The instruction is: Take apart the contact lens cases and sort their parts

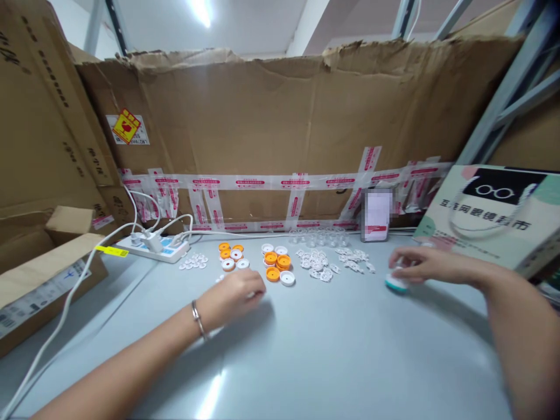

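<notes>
My left hand [234,296], with a metal bracelet at the wrist, hovers over the table just in front of the orange and white round discs. Its fingers are curled together, and whatever they may hold is hidden. At the right, my right hand [413,264] grips a small round white thing with a teal base [396,286] from above, low over the table. Orange discs [272,274] and white discs [287,278] lie in two groups beyond my left hand. Between the hands, farther back, is a pile of small white plastic pieces [321,265].
A phone [376,216] leans against the cardboard at the back, beside clear plastic pieces [324,237]. A white power strip [160,248] with cables and small white ovals [193,261] are at the left. An open carton [48,286] borders the left side; a printed bag [485,216] stands right.
</notes>
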A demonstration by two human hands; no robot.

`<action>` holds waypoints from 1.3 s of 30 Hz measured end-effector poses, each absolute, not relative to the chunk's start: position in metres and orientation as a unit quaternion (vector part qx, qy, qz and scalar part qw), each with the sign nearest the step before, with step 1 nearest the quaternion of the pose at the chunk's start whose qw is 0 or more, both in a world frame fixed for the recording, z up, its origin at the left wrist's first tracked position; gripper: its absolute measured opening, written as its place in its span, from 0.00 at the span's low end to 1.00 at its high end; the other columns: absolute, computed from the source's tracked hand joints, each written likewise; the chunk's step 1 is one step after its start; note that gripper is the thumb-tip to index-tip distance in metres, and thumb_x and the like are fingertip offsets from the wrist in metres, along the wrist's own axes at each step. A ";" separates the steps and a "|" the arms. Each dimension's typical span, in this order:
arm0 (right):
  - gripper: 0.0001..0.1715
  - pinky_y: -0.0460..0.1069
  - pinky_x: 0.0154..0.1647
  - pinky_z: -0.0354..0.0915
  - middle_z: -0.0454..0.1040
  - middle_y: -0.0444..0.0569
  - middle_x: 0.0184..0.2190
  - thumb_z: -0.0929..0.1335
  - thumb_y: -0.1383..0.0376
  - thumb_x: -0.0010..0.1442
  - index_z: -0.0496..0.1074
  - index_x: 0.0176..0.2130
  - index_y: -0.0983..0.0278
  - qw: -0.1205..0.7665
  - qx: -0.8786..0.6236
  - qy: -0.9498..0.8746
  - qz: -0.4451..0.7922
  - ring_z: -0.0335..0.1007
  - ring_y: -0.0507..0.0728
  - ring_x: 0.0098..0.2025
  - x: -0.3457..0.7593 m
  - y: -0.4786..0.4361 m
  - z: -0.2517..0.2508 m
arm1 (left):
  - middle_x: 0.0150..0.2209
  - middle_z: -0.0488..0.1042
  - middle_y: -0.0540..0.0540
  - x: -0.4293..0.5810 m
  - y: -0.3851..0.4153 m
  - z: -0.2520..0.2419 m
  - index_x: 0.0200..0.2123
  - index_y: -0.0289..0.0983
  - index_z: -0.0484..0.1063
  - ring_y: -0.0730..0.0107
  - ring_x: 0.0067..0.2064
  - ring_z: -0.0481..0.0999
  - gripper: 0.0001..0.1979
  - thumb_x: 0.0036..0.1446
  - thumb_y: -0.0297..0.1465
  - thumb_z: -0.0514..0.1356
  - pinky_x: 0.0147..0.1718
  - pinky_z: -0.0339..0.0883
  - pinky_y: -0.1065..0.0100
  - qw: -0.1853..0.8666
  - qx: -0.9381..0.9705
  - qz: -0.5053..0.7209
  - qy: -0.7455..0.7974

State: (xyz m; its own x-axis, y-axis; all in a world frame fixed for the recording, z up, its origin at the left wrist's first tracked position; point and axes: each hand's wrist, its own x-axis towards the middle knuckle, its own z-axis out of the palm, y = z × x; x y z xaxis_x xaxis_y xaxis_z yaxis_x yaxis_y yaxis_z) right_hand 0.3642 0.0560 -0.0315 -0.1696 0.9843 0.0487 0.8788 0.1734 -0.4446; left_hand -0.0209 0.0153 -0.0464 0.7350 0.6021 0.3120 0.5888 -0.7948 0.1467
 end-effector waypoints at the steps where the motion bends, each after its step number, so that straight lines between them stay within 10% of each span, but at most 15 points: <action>1: 0.08 0.50 0.32 0.59 0.72 0.52 0.31 0.71 0.59 0.46 0.75 0.28 0.62 0.147 -0.603 -0.763 0.179 0.66 0.56 0.31 0.347 0.051 -0.031 | 0.30 0.73 0.45 -0.032 0.022 -0.039 0.28 0.35 0.69 0.70 0.32 0.71 0.09 0.55 0.24 0.50 0.33 0.65 0.70 0.031 0.916 0.171 0.361; 10: 0.14 0.44 0.30 0.60 0.69 0.45 0.31 0.69 0.60 0.48 0.71 0.37 0.61 0.000 -0.415 -0.842 0.343 0.64 0.52 0.31 0.249 0.027 -0.021 | 0.25 0.72 0.50 -0.138 0.070 -0.010 0.24 0.37 0.64 0.66 0.29 0.73 0.06 0.37 0.25 0.54 0.27 0.64 0.72 0.080 0.759 0.034 0.645; 22: 0.11 0.44 0.30 0.60 0.68 0.44 0.31 0.68 0.64 0.48 0.69 0.35 0.62 0.067 -0.422 -0.842 0.330 0.64 0.51 0.31 0.238 0.020 -0.030 | 0.24 0.69 0.50 -0.147 0.074 -0.017 0.23 0.37 0.61 0.66 0.28 0.70 0.09 0.35 0.22 0.56 0.25 0.58 0.72 0.024 0.743 0.001 0.669; 27: 0.09 0.44 0.29 0.58 0.67 0.44 0.30 0.69 0.63 0.48 0.68 0.32 0.64 0.121 -0.424 -0.845 0.304 0.62 0.51 0.30 0.224 0.018 -0.037 | 0.34 0.71 0.46 -0.107 0.046 -0.003 0.35 0.36 0.64 0.63 0.34 0.70 0.08 0.50 0.31 0.54 0.30 0.59 0.68 -0.030 0.762 0.052 0.644; 32: 0.18 0.43 0.23 0.50 0.60 0.39 0.20 0.71 0.55 0.46 0.63 0.25 0.64 0.227 -0.453 -0.806 0.306 0.54 0.49 0.23 0.201 0.019 -0.061 | 0.38 0.71 0.47 -0.020 0.007 -0.030 0.39 0.38 0.65 0.68 0.34 0.70 0.15 0.51 0.40 0.58 0.33 0.62 0.69 0.115 0.866 0.151 0.463; 39: 0.26 0.43 0.20 0.47 0.58 0.36 0.17 0.71 0.49 0.42 0.56 0.22 0.63 0.280 -0.473 -0.774 0.314 0.52 0.48 0.21 0.183 0.010 -0.078 | 0.26 0.66 0.51 0.027 -0.008 -0.068 0.23 0.37 0.60 0.70 0.27 0.66 0.17 0.43 0.42 0.63 0.24 0.54 0.72 0.149 0.842 0.157 0.495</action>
